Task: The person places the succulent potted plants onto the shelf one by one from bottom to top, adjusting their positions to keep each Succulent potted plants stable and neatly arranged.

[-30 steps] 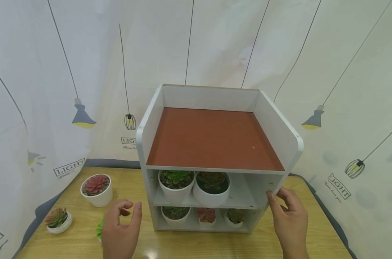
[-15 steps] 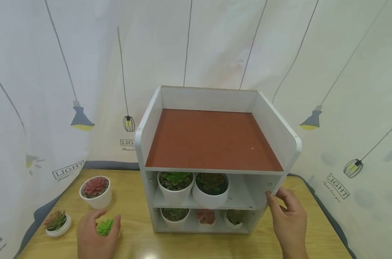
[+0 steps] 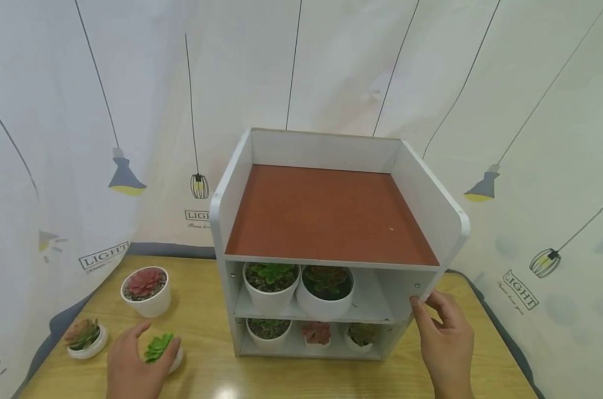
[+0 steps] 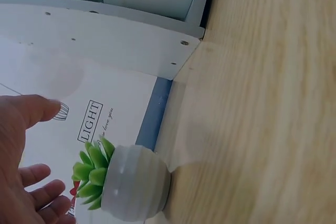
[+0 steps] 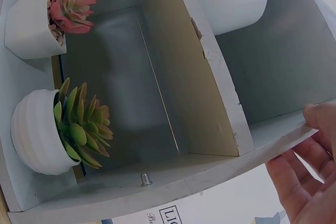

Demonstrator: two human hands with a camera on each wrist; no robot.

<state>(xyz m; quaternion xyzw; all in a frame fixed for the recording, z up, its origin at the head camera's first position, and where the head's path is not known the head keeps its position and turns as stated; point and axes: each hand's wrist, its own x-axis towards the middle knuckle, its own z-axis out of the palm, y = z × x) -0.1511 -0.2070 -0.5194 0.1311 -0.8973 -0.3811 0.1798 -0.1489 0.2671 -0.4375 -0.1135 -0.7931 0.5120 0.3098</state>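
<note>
My left hand [image 3: 132, 366] hovers by a small bright-green succulent [image 3: 158, 348] in a ribbed white pot [image 4: 135, 183] on the table. Its thumb and fingers are spread apart; the left wrist view shows a gap between them and the plant. A white two-tier shelf [image 3: 326, 216] with a brown top board stands in the middle. My right hand [image 3: 446, 341] pinches the front edge of its right side panel [image 5: 262, 163], thumb on the inner face and fingers outside. The lower tier holds a red succulent [image 5: 73, 6] and a green-brown one [image 5: 81, 124] in white pots.
Two larger potted succulents, one green [image 3: 271, 291] and one dark [image 3: 326, 288], stand on the upper tier. Another pot [image 3: 269, 334] sits below left. On the table's left are a red succulent [image 3: 145, 291] and a low-potted one [image 3: 86, 338]. A printed curtain [image 3: 331, 66] hangs behind.
My left hand has moved left and down, from beside the shelf to the small green succulent. My right hand stays on the shelf's side panel, and the shelf has not moved.
</note>
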